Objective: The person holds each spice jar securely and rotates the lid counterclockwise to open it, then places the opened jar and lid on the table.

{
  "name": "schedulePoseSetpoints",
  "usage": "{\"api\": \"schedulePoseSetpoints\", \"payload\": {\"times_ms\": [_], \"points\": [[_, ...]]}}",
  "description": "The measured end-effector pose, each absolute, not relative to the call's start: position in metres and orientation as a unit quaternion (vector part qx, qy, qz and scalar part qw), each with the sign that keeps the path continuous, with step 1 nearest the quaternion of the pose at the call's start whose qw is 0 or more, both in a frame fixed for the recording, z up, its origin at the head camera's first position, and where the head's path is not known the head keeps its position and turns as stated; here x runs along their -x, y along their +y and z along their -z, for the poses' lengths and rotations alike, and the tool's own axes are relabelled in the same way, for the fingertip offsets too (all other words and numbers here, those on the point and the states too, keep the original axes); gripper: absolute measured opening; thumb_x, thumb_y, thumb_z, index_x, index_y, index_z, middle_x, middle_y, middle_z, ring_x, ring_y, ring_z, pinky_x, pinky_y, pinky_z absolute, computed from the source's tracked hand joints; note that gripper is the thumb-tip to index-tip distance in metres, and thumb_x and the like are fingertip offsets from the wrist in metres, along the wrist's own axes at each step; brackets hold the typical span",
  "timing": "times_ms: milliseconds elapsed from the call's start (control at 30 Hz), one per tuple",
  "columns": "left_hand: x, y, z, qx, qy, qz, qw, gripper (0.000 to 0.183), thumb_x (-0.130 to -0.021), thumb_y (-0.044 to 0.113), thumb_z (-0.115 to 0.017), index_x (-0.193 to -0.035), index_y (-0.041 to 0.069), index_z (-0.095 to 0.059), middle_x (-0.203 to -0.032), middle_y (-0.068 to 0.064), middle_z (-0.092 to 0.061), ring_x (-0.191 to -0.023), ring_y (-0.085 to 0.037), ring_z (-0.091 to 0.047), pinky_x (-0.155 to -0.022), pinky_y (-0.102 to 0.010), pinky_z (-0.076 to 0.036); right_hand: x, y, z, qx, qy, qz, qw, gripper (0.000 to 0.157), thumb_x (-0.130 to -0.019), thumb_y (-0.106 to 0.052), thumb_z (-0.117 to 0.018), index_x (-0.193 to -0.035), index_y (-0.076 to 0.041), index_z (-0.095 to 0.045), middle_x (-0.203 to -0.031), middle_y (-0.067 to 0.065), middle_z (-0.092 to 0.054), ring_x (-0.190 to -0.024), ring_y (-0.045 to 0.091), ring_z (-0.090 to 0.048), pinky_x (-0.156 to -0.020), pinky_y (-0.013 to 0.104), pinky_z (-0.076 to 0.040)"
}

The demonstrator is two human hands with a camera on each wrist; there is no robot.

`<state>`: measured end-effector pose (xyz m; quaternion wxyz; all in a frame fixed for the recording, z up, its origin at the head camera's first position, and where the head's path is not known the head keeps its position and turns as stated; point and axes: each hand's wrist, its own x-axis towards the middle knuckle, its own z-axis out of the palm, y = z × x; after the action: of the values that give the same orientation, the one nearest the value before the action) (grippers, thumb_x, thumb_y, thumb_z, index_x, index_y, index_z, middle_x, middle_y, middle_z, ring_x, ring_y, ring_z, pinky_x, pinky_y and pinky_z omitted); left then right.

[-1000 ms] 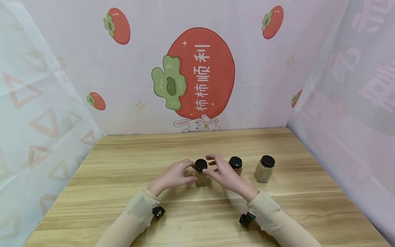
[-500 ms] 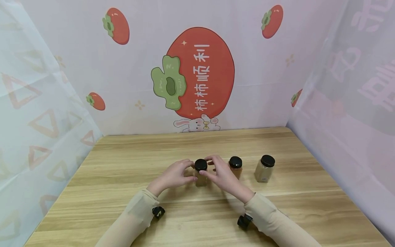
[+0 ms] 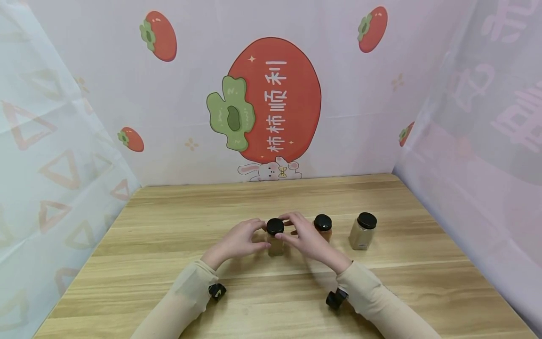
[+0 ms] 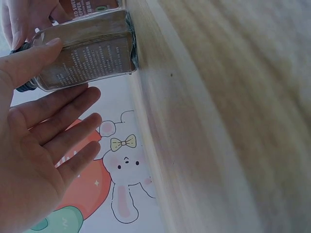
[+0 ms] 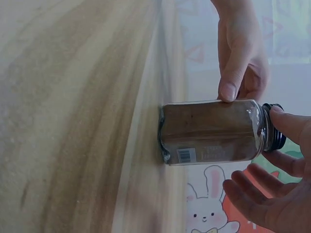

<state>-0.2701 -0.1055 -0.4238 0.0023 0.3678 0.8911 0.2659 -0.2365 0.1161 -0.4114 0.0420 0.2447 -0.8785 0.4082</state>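
Observation:
A square clear spice jar [image 3: 276, 246] of brown powder stands upright on the table between both hands. My left hand [image 3: 240, 238] holds its body between thumb and index finger, the other fingers spread loosely, as the left wrist view shows. Fine white print covers one face of the jar [image 4: 87, 56]. On its black lid [image 5: 278, 140], the thumb and index finger of my right hand [image 3: 306, 238] pinch from the side, while the remaining fingers stay off the jar. A barcode label is visible low on the glass in the right wrist view.
Just right of my right hand stands a black-lidded jar [image 3: 323, 223] of orange-red powder, partly hidden by that hand. Farther right is another black-lidded jar [image 3: 362, 236] with pale beige powder. Printed cloth [image 3: 360, 117] rises behind the wooden table [image 3: 178, 207].
My right hand has shifted slightly left, its thumb and index finger closing in on the lid. The left hand and all jars keep their places.

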Motion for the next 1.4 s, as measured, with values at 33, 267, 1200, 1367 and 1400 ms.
{"api": "schedulePoseSetpoints", "payload": {"times_ms": [33,267,1200,1367,1400], "points": [[0.270,-0.106,0.424,-0.369,0.891,-0.267,0.003,0.039,-0.083,0.031,-0.072,-0.114,0.009,-0.062,-0.109,-0.008,-0.066,-0.108,-0.029,-0.061,-0.097,-0.046,-0.046,0.237,0.117,0.411,-0.247,-0.879,-0.407,0.039,0.046,-0.090,-0.030,-0.064,-0.128,-0.007,-0.051,-0.126,0.015,-0.052,-0.114,0.032,-0.057,-0.088,0.044,-0.052],[0.270,-0.106,0.424,-0.369,0.890,-0.267,0.003,0.039,-0.083,0.031,-0.072,-0.114,0.009,-0.063,-0.109,-0.008,-0.066,-0.108,-0.029,-0.061,-0.097,-0.045,-0.046,0.241,0.121,0.408,-0.260,-0.877,-0.405,0.013,0.042,-0.091,-0.028,-0.063,-0.128,-0.010,-0.052,-0.125,0.012,-0.052,-0.117,0.031,-0.057,-0.090,0.044,-0.051],[0.271,-0.107,0.424,-0.366,0.891,-0.269,-0.006,0.038,-0.083,0.031,-0.073,-0.114,0.011,-0.063,-0.110,-0.004,-0.066,-0.109,-0.029,-0.061,-0.096,-0.043,-0.046,0.238,0.118,0.416,-0.238,-0.868,-0.433,0.040,0.048,-0.088,-0.028,-0.068,-0.128,-0.009,-0.051,-0.128,0.017,-0.051,-0.113,0.033,-0.058,-0.087,0.047,-0.052],[0.271,-0.107,0.424,-0.366,0.893,-0.263,-0.006,0.038,-0.083,0.031,-0.072,-0.114,0.012,-0.063,-0.111,-0.004,-0.065,-0.109,-0.029,-0.061,-0.096,-0.043,-0.046,0.238,0.114,0.418,-0.227,-0.863,-0.448,0.050,0.047,-0.085,-0.029,-0.071,-0.124,-0.010,-0.053,-0.126,0.015,-0.053,-0.111,0.032,-0.060,-0.085,0.047,-0.053],[0.271,-0.107,0.424,-0.366,0.893,-0.262,-0.006,0.038,-0.083,0.031,-0.072,-0.114,0.012,-0.063,-0.111,-0.005,-0.065,-0.109,-0.029,-0.061,-0.096,-0.043,-0.046,0.238,0.114,0.418,-0.225,-0.863,-0.450,0.051,0.047,-0.084,-0.030,-0.072,-0.123,-0.010,-0.053,-0.125,0.014,-0.053,-0.110,0.031,-0.060,-0.085,0.047,-0.053]]}}
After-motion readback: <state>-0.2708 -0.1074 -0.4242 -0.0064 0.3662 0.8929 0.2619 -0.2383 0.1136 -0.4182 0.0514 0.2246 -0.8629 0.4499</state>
